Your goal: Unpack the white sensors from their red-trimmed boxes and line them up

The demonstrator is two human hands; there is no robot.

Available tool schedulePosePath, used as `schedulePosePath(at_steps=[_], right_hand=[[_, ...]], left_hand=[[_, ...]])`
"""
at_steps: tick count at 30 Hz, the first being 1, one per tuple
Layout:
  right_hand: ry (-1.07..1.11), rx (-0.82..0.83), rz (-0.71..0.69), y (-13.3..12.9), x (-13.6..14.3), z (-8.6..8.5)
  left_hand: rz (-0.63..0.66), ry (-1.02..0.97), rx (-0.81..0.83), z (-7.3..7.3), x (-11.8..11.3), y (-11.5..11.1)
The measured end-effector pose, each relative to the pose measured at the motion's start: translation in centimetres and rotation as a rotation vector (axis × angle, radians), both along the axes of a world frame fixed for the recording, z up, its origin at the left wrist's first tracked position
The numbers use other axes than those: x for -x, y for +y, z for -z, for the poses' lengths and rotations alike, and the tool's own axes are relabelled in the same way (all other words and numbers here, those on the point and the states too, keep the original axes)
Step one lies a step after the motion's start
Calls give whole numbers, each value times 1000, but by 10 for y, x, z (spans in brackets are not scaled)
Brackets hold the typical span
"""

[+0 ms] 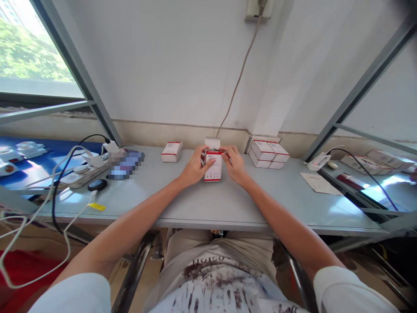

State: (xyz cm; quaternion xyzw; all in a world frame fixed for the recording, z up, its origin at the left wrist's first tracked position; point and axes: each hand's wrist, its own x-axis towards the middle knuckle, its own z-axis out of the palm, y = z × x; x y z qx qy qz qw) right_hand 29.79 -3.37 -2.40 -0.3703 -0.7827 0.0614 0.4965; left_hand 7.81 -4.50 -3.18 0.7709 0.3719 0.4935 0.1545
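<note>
A small white carton with red bands (213, 172), printed "DETECTOR", stands upright on the grey table (208, 206) in front of me. Its top flap is raised at the back. My left hand (194, 167) grips the carton's left side, with the thumb across its front face. At the upper right edge, my right hand (233, 164) has its fingers bent on the carton's top opening. What lies inside the carton is hidden from view.
One similar box (171, 151) lies to the left; several stacked boxes (269, 153) stand to the right. A blurred phone (126, 165), a power strip (81, 173) and a black round device (97, 185) with cables occupy the left. Paper (321, 184) lies at right.
</note>
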Motion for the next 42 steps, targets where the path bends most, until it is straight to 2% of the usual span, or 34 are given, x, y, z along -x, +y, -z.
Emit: schedulePosePath(at_steps=[10, 23, 28, 37, 42], right_hand=[[32, -88, 14, -4, 4, -2], [52, -12, -1, 0, 1, -4], [110, -54, -21, -1, 4, -7], [206, -89, 4, -2, 8, -6], [173, -122, 82, -6, 10, -9]], left_hand=[[29, -15, 30, 0, -2, -1], [28, 10, -13, -1, -3, -1], [50, 9, -88, -4, -4, -3], [42, 22, -164, -10, -5, -11], [22, -7, -156, -14, -6, -14]])
